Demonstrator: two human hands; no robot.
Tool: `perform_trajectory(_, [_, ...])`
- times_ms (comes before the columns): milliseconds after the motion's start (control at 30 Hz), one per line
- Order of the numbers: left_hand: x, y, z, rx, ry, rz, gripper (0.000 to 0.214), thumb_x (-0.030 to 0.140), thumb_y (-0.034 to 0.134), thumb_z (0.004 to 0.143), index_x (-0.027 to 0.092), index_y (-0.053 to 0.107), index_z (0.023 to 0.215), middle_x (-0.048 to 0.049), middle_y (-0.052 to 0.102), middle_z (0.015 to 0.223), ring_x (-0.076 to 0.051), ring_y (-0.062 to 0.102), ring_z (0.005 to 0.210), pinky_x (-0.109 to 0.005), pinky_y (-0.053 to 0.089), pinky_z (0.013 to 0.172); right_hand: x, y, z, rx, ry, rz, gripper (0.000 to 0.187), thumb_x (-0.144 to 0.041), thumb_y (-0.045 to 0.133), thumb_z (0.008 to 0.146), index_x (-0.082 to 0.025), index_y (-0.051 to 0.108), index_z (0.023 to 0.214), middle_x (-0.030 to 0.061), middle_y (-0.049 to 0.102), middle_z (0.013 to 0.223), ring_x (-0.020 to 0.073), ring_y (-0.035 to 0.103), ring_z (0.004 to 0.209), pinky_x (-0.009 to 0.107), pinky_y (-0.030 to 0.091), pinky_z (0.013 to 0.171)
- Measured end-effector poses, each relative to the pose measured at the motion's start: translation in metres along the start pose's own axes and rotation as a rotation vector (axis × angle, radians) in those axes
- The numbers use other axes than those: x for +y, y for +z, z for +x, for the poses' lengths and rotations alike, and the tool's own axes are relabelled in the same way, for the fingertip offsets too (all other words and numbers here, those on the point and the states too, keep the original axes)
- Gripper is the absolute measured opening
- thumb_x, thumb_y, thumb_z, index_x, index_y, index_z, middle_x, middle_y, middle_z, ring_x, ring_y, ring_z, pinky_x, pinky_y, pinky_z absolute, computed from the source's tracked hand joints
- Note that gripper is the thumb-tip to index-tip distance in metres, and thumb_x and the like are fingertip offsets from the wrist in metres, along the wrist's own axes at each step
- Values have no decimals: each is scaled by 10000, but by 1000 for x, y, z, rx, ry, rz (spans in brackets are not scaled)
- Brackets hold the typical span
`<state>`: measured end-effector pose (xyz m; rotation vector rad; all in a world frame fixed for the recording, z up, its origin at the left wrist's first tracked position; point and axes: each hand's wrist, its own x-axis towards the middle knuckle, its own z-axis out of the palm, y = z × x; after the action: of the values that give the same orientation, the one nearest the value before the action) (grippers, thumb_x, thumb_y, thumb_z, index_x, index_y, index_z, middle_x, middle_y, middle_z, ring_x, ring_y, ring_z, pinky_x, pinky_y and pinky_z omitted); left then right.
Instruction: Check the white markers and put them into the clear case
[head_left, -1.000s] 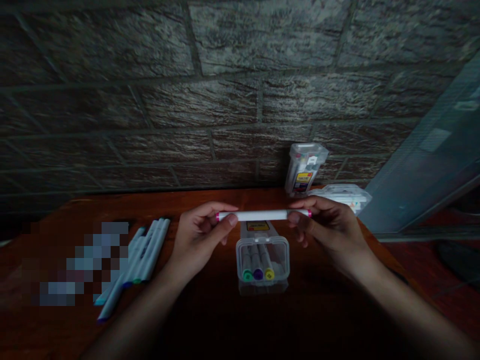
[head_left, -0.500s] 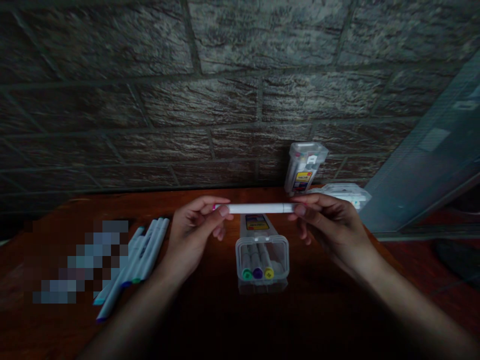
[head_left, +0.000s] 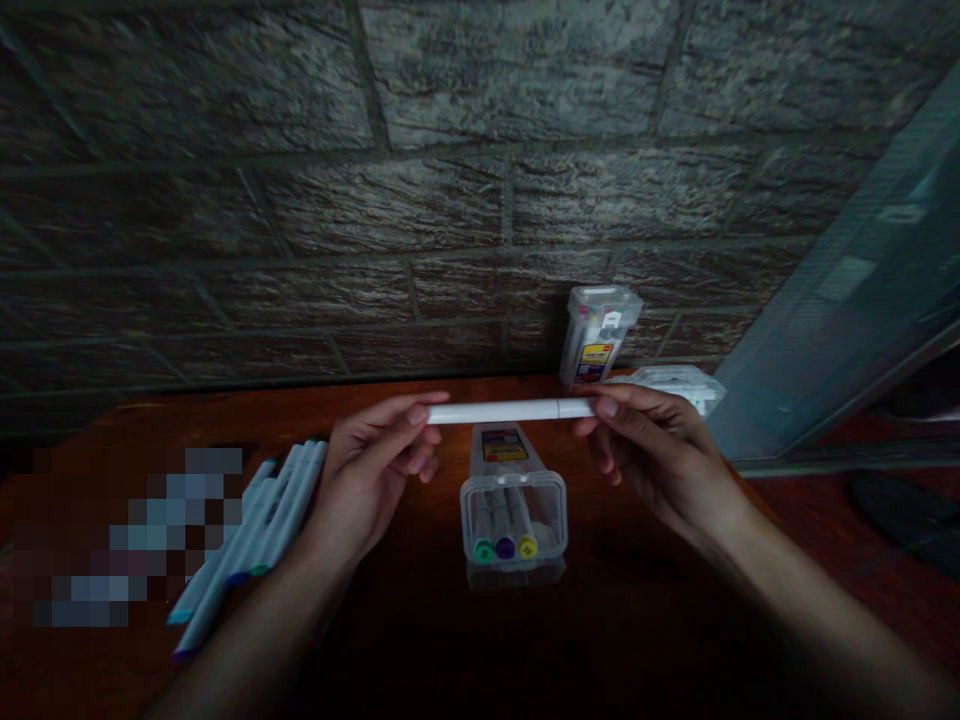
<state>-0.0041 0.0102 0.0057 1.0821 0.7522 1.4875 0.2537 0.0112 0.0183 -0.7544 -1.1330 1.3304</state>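
Observation:
A white marker (head_left: 495,411) is held level between my two hands, above the far end of an open clear plastic case. My left hand (head_left: 379,450) pinches its left end between thumb and fingers. My right hand (head_left: 649,435) grips the opposite end the same way, and the fingertips hide both ends. Below lies the clear case (head_left: 555,510) on its side, its mouth facing me. Inside it rest a green-ended marker (head_left: 484,550), a purple-ended marker (head_left: 505,547) and a yellow-ended marker (head_left: 528,546).
Several loose white markers (head_left: 274,520) lie on the wooden table (head_left: 225,410) beside my left forearm, partly next to a blurred patch. A filled marker case (head_left: 600,335) stands by the brick wall (head_left: 420,200); another clear container (head_left: 682,385) sits behind my right hand.
The view has shifted slightly, moving the table things left. The marker sits further right relative to my left hand, whose fingers now cover less of it; its pink end no longer shows.

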Motion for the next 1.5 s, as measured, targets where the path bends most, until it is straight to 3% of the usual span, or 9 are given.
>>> perform_trajectory(267, [1, -2, 0, -14, -9, -55, 236, 244, 779, 843, 137, 830, 1048, -39, 661, 723, -65, 453, 503, -213, 423, 461, -1, -2, 1, -9, 22, 12, 176, -364, 862, 801, -203, 820, 857, 34, 758, 706, 102, 555, 444, 198, 446, 357])
perform_trajectory(600, [3, 0, 1, 0, -42, -110, 255, 232, 801, 819, 108, 830, 1040, -40, 663, 669, -64, 450, 482, -211, 418, 453, -1, -4, 1, 0, 55, 63, 221, -366, 875, 786, -202, 833, 929, 41, 774, 721, 96, 567, 440, 180, 455, 351])
perform_trajectory(1333, [3, 0, -1, -60, -55, -122, 218, 225, 768, 850, 133, 831, 1038, -30, 657, 669, -61, 461, 476, -195, 437, 452, -1, -4, 3, -34, 51, 99, 232, -385, 894, 771, -184, 790, 719, 38, 782, 678, 77, 574, 387, 138, 431, 316])
perform_trajectory(1500, [2, -1, -2, -64, -36, -89, 229, 243, 745, 879, 148, 821, 1073, -21, 643, 652, -61, 448, 480, -191, 434, 455, -1, -3, 2, -27, 61, 61, 281, -433, 887, 775, -169, 803, 725, 15, 706, 552, 83, 570, 393, 154, 450, 355])
